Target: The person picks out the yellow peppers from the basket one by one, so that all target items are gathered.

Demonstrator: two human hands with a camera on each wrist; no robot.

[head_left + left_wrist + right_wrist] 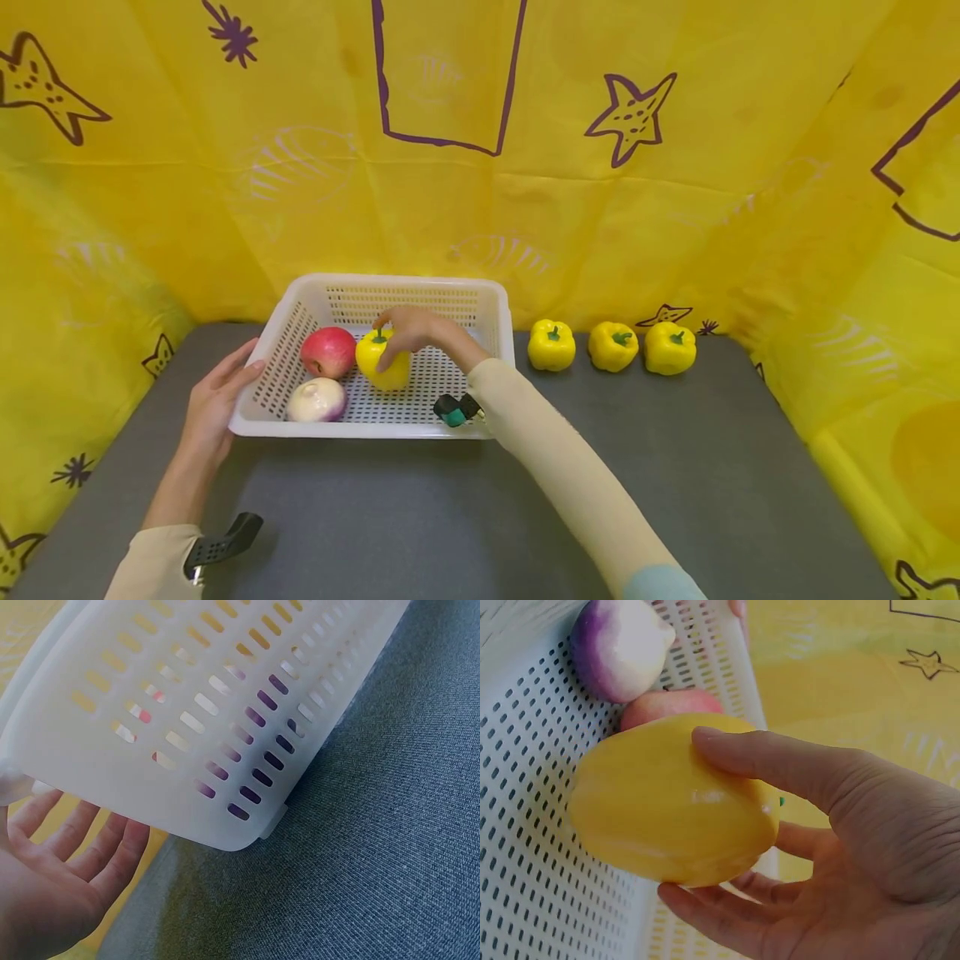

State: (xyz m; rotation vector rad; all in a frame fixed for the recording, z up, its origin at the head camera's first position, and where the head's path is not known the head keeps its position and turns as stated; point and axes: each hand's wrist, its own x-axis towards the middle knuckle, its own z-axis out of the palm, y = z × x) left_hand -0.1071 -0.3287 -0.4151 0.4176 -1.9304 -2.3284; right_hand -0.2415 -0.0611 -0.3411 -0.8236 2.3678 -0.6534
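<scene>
A yellow bell pepper [384, 364] with a green stem is inside the white plastic basket [375, 429]. My right hand [412, 328] grips it, thumb on one side and fingers on the other, as the right wrist view shows with the pepper [675, 802] up close. Just left of the pepper lies a red apple [328, 352], and nearer the front is a white and purple turnip [318, 401]. At the basket's left end, my left hand [213, 404] holds the rim, its thumb over the edge and its fingers on the outside [82, 877].
Three more yellow bell peppers stand in a row right of the basket: one close to it [552, 345], a middle pepper [613, 347] and a far one [670, 348]. A grey tabletop [390, 525] lies beneath. Yellow patterned cloth [450, 208] encloses the back and sides.
</scene>
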